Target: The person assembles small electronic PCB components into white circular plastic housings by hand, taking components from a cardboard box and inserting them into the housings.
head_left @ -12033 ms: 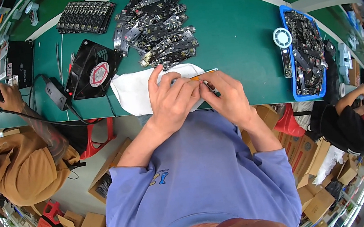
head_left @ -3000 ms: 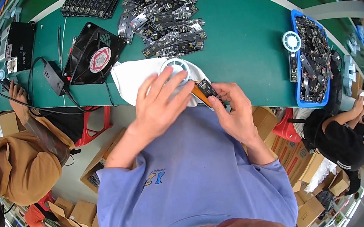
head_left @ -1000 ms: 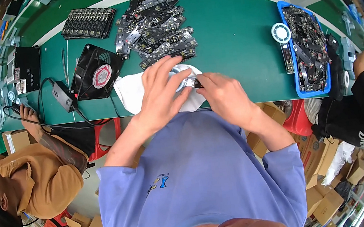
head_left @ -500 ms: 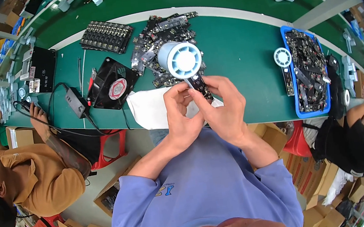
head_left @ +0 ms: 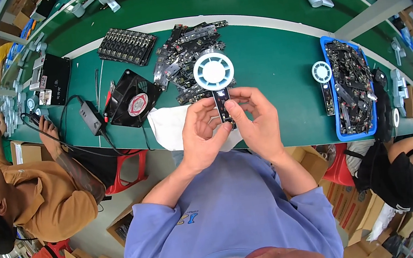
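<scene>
Head-worn fisheye, looking down, near workbench (head_left: 286, 103)

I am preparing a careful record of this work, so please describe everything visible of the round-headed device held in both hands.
The round-headed device has a pale blue, spoked ring around a white centre disc, apparently plastic. A narrow dark handle joins it, its upward face showing small, circuit-like parts. The head points away from the person, above the green table. Left hand and right hand hold the handle, both thumbs touching it. Its back is hidden.
</scene>
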Available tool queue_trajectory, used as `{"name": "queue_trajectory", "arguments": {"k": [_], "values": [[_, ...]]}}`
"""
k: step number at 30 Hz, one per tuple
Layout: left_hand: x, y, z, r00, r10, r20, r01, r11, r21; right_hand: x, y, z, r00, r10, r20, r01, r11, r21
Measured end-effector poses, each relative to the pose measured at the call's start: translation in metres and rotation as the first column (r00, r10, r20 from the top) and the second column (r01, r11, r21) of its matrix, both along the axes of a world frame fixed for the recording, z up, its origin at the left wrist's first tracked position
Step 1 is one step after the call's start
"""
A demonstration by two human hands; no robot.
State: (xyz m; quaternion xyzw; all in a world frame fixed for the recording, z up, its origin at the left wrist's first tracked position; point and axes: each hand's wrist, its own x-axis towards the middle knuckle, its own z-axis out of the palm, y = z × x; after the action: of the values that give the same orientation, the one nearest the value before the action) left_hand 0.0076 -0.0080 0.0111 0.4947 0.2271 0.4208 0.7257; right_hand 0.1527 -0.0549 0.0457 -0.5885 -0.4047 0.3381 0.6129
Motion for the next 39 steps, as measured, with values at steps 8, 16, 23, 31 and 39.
{"name": "queue_trajectory", "arguments": {"k": [8, 16, 23, 31, 39], "values": [[-0.004, -0.003, 0.003, 1.000, -0.006, -0.014, 0.006, 1.000, -0.009, 0.002, 0.000, -0.002, 0.988, 0.054, -0.145, -0.055, 0.999, 0.001], [-0.002, 0.000, 0.011, 0.999, -0.011, -0.037, 0.010, 1.000, -0.028, 0.006, 0.004, -0.005, 0.966, 0.067, -0.251, -0.055, 0.997, 0.052], [0.019, 0.073, 0.064, 0.978, 0.124, -0.170, -0.102, 0.986, 0.134, 0.033, 0.003, -0.008, 0.934, 0.082, -0.348, -0.057, 0.995, 0.081], [0.093, 0.311, 0.058, 0.853, 0.217, -0.475, -0.273, 0.961, -0.052, 0.081, -0.021, -0.010, 0.951, 0.269, 0.151, -0.205, 0.916, -0.345], [0.068, 0.443, -0.051, 0.701, 0.275, -0.658, -0.405, 0.913, -0.050, 0.164, 0.041, 0.049, 0.584, 0.599, 0.549, -0.379, 0.798, -0.468]]}}
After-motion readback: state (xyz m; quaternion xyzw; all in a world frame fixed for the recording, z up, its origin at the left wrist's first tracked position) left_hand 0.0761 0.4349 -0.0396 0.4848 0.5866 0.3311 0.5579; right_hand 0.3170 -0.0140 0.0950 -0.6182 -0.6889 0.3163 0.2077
